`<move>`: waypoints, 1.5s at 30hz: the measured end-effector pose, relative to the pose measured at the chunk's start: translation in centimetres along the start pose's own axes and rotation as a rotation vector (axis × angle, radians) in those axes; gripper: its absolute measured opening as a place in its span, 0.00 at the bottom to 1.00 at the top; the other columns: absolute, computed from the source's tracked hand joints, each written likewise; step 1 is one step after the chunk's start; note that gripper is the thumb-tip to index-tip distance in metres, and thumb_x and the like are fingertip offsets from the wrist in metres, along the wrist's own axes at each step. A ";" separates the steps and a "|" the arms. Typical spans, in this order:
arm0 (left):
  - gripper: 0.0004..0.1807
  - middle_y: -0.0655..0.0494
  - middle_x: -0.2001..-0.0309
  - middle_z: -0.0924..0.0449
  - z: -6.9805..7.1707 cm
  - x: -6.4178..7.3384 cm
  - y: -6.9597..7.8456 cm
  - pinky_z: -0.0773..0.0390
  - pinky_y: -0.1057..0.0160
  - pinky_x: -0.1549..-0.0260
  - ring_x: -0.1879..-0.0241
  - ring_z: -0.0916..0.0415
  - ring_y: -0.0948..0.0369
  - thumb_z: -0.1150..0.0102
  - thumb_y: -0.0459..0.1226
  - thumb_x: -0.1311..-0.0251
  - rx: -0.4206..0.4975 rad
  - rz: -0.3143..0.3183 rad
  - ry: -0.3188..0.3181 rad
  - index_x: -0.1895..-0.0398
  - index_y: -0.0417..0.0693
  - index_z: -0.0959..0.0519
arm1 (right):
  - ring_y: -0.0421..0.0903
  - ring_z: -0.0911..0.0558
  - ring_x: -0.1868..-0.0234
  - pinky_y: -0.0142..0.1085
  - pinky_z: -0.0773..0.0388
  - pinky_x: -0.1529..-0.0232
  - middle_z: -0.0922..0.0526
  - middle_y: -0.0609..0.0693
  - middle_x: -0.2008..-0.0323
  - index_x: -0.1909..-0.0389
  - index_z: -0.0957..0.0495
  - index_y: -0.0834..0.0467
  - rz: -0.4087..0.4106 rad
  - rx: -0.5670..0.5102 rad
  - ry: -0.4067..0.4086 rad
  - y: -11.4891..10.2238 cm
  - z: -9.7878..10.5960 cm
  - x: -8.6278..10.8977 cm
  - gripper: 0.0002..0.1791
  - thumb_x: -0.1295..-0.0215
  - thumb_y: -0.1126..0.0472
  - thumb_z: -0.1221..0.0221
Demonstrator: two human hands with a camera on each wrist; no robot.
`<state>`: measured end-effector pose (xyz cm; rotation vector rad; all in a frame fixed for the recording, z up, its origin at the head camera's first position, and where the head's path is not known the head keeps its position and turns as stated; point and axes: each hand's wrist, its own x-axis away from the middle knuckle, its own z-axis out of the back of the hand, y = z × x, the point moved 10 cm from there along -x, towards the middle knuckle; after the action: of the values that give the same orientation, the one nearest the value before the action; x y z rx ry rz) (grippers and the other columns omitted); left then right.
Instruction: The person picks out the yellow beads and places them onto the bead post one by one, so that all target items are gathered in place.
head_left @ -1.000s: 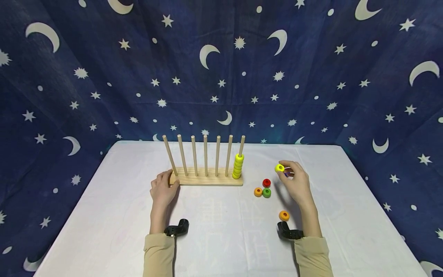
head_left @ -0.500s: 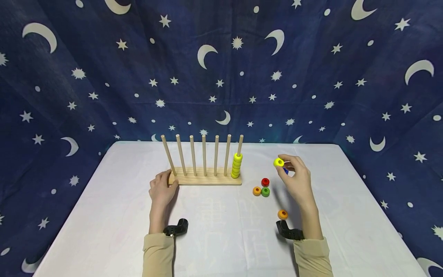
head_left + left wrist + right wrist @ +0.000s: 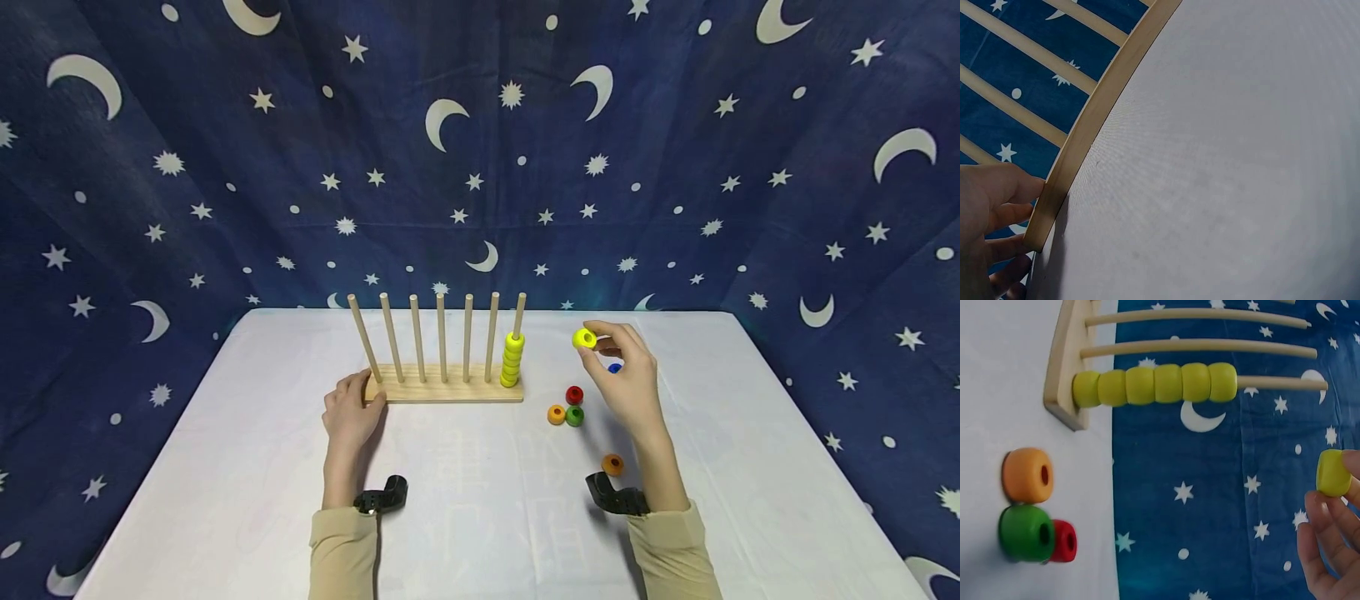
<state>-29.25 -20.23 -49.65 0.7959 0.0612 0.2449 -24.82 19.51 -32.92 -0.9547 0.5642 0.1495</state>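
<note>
At the left end of a wooden peg rack [image 3: 442, 392], my left hand [image 3: 352, 410] grips the base; in the left wrist view the thumb lies on its front edge [image 3: 1079, 144] and the fingers wrap behind. Upright pegs rise from the rack, and the rightmost peg [image 3: 521, 310] carries a stack of several yellow beads [image 3: 1155, 385]. To the right of the rack, raised above the table, my right hand [image 3: 626, 379] pinches one yellow bead [image 3: 584, 338] between thumb and fingertips. Its hole shows in the head view.
On the white table lie a red bead [image 3: 574, 395], a green bead [image 3: 574, 416] and an orange bead [image 3: 556, 414], bunched together. Another orange bead [image 3: 612, 464] lies nearer the right wrist. A blue bead [image 3: 615, 367] shows partly behind the right hand. A starry cloth [image 3: 480, 167] hangs behind.
My right hand has lifted the yellow bead and carried it leftward toward the rack; the blue bead behind it shows more clearly. My left hand stays on the rack's end.
</note>
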 end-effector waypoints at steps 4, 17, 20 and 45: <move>0.31 0.38 0.31 0.42 0.0 0.0 -0.1 0.51 0.35 0.37 0.31 0.52 0.39 0.48 0.41 0.37 -0.005 -0.005 -0.005 0.31 0.43 0.37 | 0.42 0.24 0.60 0.25 0.29 0.53 0.20 0.52 0.57 0.49 0.21 0.58 0.043 0.018 -0.015 -1.1 -0.7 -0.9 0.19 0.42 0.68 0.36; 0.31 0.38 0.32 0.41 0.1 0.1 0.0 0.50 0.36 0.38 0.32 0.51 0.39 0.49 0.41 0.36 0.000 -0.003 -0.001 0.31 0.43 0.37 | 0.46 0.21 0.60 0.38 0.25 0.53 0.20 0.53 0.56 0.48 0.21 0.58 0.125 0.045 -0.038 -3.6 -2.1 -3.1 0.18 0.42 0.66 0.36; 0.31 0.38 0.32 0.41 0.1 0.2 0.0 0.50 0.36 0.38 0.32 0.51 0.39 0.49 0.41 0.37 -0.003 -0.008 0.002 0.31 0.42 0.37 | 0.47 0.21 0.60 0.40 0.24 0.53 0.20 0.54 0.57 0.48 0.21 0.58 0.135 0.029 -0.049 -4.1 -2.6 -3.5 0.19 0.42 0.66 0.36; 0.31 0.39 0.32 0.40 0.1 0.0 -0.2 0.48 0.37 0.39 0.33 0.50 0.39 0.48 0.42 0.37 -0.001 -0.019 0.004 0.31 0.44 0.37 | 0.47 0.21 0.61 0.41 0.21 0.53 0.20 0.53 0.57 0.48 0.21 0.59 0.154 -0.045 -0.106 -6.0 -5.7 -5.8 0.17 0.40 0.65 0.37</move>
<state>-29.23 -20.39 -49.74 0.7938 0.0720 0.2285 -29.76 12.17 -28.13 -0.9414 0.5383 0.3501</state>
